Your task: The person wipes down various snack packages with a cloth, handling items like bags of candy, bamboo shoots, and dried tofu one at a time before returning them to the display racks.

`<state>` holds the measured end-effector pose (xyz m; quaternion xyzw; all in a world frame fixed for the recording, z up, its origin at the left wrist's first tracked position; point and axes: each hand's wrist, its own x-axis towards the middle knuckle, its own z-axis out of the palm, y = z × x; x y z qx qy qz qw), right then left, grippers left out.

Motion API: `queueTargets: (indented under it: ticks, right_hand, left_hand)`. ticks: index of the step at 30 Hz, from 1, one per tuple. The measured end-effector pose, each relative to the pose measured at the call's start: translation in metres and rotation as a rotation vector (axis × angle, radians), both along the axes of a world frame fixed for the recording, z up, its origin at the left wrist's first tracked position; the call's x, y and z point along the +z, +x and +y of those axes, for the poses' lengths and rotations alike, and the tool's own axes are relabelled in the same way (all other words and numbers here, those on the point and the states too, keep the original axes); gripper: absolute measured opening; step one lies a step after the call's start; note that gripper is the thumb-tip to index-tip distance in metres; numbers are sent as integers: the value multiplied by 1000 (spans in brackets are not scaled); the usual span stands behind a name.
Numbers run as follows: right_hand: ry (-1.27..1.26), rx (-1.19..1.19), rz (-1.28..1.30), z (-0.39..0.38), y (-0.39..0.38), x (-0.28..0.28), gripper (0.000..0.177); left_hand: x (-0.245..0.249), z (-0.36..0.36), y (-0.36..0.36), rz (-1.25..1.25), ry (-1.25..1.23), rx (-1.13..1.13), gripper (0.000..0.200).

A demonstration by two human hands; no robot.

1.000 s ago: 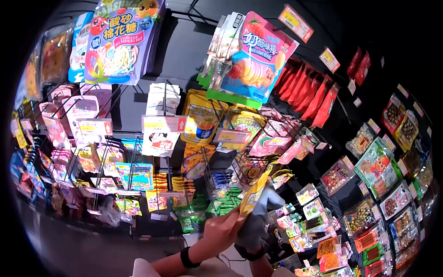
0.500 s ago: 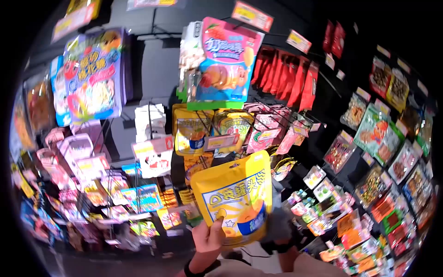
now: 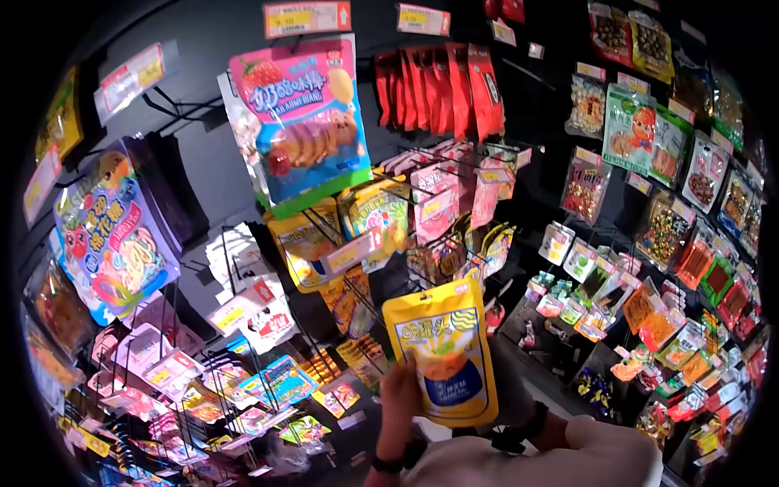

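Observation:
A yellow pouch (image 3: 445, 357) with a blue patch and a hang hole is upright at the lower centre. Its left edge is gripped by my left hand (image 3: 398, 410), which has a dark band at the wrist. My right forearm (image 3: 554, 432), also with a dark band, comes in at the lower right beside the pouch. The fingers of my right hand are hidden or lost in shadow. Above the pouch, similar yellow packs (image 3: 307, 247) hang under a large pink and blue bag (image 3: 302, 122).
Hooks with price tags (image 3: 307, 18) project from the dark wall. Red packs (image 3: 442, 89) hang at the top centre, a purple bag (image 3: 118, 231) at the left. Many small snack packs hang lower down and along the right wall, among them a green bag (image 3: 629, 130).
The view has turned, so the hanging racks sit further left. The pouch has shifted to the right in view and is more upright, still in my left hand. More of my right forearm shows.

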<state>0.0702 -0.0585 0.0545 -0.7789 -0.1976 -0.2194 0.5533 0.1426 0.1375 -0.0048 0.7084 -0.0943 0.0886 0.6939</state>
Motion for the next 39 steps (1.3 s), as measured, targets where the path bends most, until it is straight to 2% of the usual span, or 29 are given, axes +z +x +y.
queueTargets:
  ticks: [1, 3, 4, 5, 6, 8, 11, 13, 14, 15, 17, 18, 20, 21, 23, 26, 29, 33, 39]
  right_hand:
    - [-50, -55, 22, -12, 4, -3, 60]
    - [152, -177, 19, -22, 13, 9, 61]
    - [263, -234, 1, -24, 17, 17, 61]
    - [329, -283, -31, -22, 22, 23, 62]
    - [360, -316, -59, -19, 26, 27, 62]
    - [348, -355, -86, -5, 34, 27, 63]
    - [151, -409, -48, 33, 41, 4, 64]
    - [-284, -495, 115, 60, 43, -16, 64]
    - [-510, -508, 198, 73, 43, -25, 65]
    - [6, -171, 194, 73, 43, -71, 57]
    - [-578, -99, -69, 59, 43, -91, 53]
    - [-594, -84, -70, 52, 47, -106, 53]
    - [449, 375, 288, 42, 56, -129, 51]
    - [450, 308, 280, 39, 62, -117, 51]
    - [100, 5, 149, 32, 76, -91, 51]
    - [-30, -173, 25, 16, 96, -65, 51]
    - [-86, -276, -41, -2, 101, -61, 51]
    - [-145, -372, -71, -21, 97, -63, 52]
    - [-240, -449, -100, -44, 89, -67, 52]
  left_hand:
    - [6, 6, -2, 102, -55, -53, 27]
    - [-4, 9, 2, 45, -66, 43, 23]
    - [1, 8, 0, -17, 33, 143, 21]
    - [-24, 14, 12, -381, 225, 212, 20]
    - [4, 13, 0, 61, -13, 104, 17]
    - [-4, 7, -1, 1, 6, 118, 16]
    - [19, 3, -2, -34, 6, 167, 16]
    - [21, 2, -1, -101, 18, 114, 13]
    - [9, 4, 6, -202, 195, 125, 11]
    - [7, 5, 9, -191, 184, 138, 11]
    - [6, 8, 18, -355, 361, 222, 17]
    - [7, 11, 23, -347, 349, 238, 17]
    - [13, 22, 30, -231, 164, 222, 16]
    - [16, 28, 35, -173, 71, 212, 16]
    - [16, 44, 49, -220, 29, 219, 19]
    - [13, 63, 74, -230, -56, 205, 18]
    - [9, 72, 93, -316, -42, 275, 18]
    - [11, 68, 107, -257, -222, 269, 19]
    - [-5, 59, 113, -249, -209, 259, 16]
